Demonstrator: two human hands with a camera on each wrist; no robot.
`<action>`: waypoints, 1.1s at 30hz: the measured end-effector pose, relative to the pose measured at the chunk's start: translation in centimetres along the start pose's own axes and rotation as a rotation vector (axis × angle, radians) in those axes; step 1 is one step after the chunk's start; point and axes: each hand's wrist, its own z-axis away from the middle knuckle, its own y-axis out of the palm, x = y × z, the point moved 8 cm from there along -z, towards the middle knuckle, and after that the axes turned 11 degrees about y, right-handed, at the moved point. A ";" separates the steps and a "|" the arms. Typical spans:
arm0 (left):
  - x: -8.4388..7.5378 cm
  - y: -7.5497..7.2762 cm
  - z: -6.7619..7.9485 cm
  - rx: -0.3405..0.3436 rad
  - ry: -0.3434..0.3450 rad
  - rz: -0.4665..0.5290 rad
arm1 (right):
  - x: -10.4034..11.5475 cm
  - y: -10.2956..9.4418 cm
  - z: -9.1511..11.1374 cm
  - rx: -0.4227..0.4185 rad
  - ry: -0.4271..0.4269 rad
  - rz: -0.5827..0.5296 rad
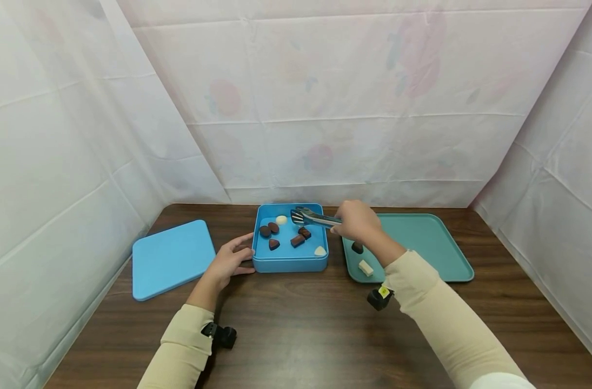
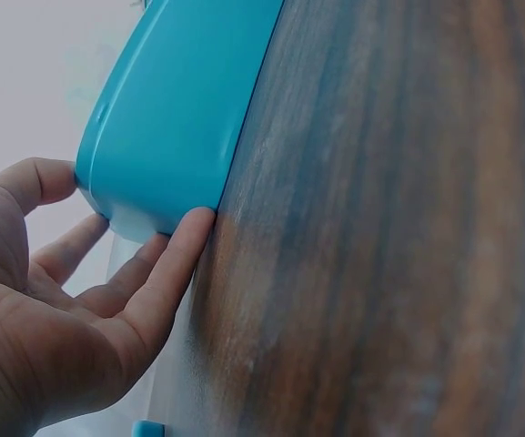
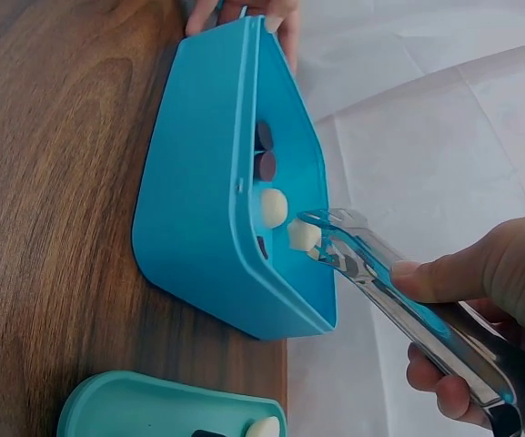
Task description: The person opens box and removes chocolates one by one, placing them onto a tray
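My right hand (image 1: 358,220) grips metal tongs (image 1: 320,218) that reach over the right wall of a blue box (image 1: 290,265). At the tongs' tips a white chocolate (image 3: 304,235) shows in the right wrist view; the head view hides it behind the tongs. Inside the box lie several dark chocolates (image 1: 298,240), a round white one (image 1: 281,220) by the back and a pointed white one (image 1: 320,251) at the front right corner. My left hand (image 1: 229,260) rests against the box's left side, fingers (image 2: 176,264) spread, one fingertip low near the table.
A green tray (image 1: 422,237) lies to the right, partly under my right forearm, with a dark chocolate (image 1: 357,247) and a white bar-shaped one (image 1: 366,268) on it. The flat blue lid (image 1: 174,259) is on the left. Behind the wooden table (image 1: 296,324) hangs a white cloth (image 1: 325,108).
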 end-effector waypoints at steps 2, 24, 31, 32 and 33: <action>0.7 -0.2 -0.4 -0.008 0.005 -0.005 | -0.1 -0.2 0.3 -0.005 -0.006 -0.005; -0.2 0.0 -0.1 0.005 -0.013 -0.004 | -3.8 -1.9 3.3 -0.087 -0.053 -0.103; -1.6 0.3 0.8 0.008 -0.019 -0.013 | -5.7 -1.7 3.8 -0.079 -0.008 -0.168; -1.4 0.2 0.7 0.006 -0.019 -0.012 | -5.9 -1.6 3.9 -0.077 0.000 -0.175; -1.2 0.1 0.6 0.005 -0.019 -0.009 | -6.1 -1.6 4.0 -0.073 0.007 -0.183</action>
